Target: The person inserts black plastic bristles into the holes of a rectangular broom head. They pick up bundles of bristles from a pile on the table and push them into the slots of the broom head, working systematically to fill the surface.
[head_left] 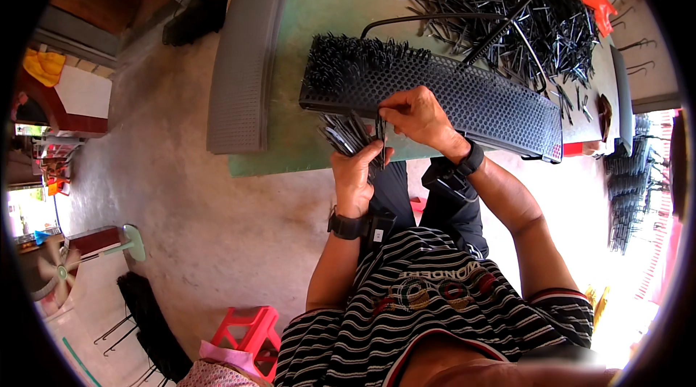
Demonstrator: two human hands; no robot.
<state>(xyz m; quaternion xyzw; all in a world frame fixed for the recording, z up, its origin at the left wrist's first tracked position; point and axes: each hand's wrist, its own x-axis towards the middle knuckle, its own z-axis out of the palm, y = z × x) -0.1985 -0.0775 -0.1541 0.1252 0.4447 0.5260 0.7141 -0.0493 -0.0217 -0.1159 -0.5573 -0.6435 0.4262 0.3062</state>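
Note:
My left hand [357, 169] grips a fanned bundle of black metal pins [346, 133] just below the near edge of a long black perforated panel [471, 101]. My right hand [417, 117] pinches one pin at that same edge, fingertips close to the bundle. The panel's left end bristles with pins [348, 61] stuck through its holes. The panel lies on a green table [326, 3]. A big loose heap of black pins [529, 10] lies behind it at the far right.
A grey curved panel [246, 53] rests along the table's left edge. A black rod [515, 10] crosses the pin heap. A red plastic stool [250, 333] and a fan [51, 271] stand on the concrete floor at lower left. Stacked black parts [627, 191] stand at the right.

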